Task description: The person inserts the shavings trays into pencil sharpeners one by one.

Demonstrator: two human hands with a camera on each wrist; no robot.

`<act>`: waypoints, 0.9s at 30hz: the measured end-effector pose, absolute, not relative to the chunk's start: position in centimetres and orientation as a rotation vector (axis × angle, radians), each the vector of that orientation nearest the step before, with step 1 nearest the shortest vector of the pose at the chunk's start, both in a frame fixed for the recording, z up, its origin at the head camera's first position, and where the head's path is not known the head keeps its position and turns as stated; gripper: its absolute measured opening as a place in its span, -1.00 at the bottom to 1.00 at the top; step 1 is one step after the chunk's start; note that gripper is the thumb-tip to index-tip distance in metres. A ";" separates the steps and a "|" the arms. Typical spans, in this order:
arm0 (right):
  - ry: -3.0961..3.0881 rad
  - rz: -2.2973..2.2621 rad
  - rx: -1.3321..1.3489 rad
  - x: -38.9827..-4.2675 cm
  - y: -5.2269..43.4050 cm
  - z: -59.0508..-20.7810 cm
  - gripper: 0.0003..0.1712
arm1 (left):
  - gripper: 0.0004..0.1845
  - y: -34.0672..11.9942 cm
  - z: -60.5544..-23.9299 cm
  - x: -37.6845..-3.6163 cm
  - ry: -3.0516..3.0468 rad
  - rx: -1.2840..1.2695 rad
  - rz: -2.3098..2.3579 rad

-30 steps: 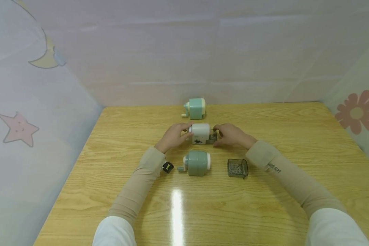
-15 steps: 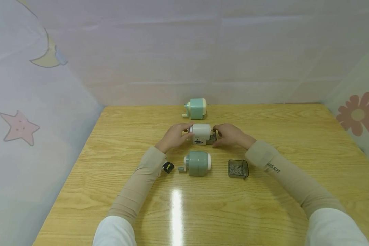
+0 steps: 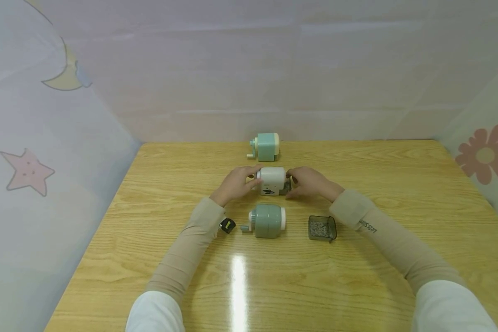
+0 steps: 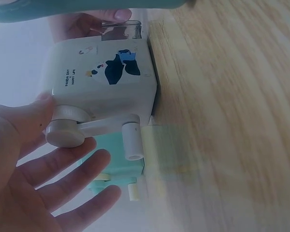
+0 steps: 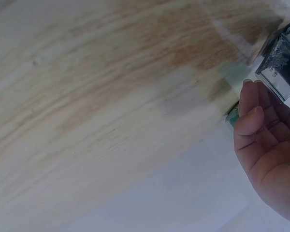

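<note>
In the head view a white crank pencil sharpener (image 3: 270, 180) stands mid-table between my hands. My left hand (image 3: 236, 183) grips its crank end, thumb and index finger about the knob (image 4: 65, 133) in the left wrist view; the other fingers spread below. The handle points away from the shavings drawer. My right hand (image 3: 312, 181) pinches that clear, dark-tinted drawer (image 5: 279, 67), which sticks partly out of the sharpener's other end with shavings inside. A panda print (image 4: 120, 67) marks the white side.
A light-blue sharpener (image 3: 267, 146) stands behind, near the wall. In front is a green sharpener (image 3: 268, 221). A loose drawer of shavings (image 3: 322, 228) lies at the front right. A small black object (image 3: 228, 225) lies beside the left sleeve.
My right hand has moved slightly left with the drawer, and less of the drawer sticks out of the white sharpener. My left hand keeps its grip in place.
</note>
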State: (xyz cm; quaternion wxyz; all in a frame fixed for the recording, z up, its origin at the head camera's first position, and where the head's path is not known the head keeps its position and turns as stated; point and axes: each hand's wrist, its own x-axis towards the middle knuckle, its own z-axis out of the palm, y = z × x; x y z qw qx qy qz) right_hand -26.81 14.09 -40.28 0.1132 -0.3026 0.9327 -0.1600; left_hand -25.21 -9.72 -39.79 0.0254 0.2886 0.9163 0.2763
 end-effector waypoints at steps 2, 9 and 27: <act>2.738 -0.468 -0.891 -26.8 14.1 -40.3 -0.29 | -0.49 -9.7 -39.8 -25.2 2.833 0.892 0.854; 2.745 -0.475 -0.886 -26.7 14.0 -40.3 -0.32 | -0.50 -9.7 -39.8 -25.3 2.827 0.901 0.858; 2.726 -0.499 -0.888 -26.6 13.7 -40.3 -0.38 | -0.49 -9.8 -39.9 -25.4 2.814 0.912 0.872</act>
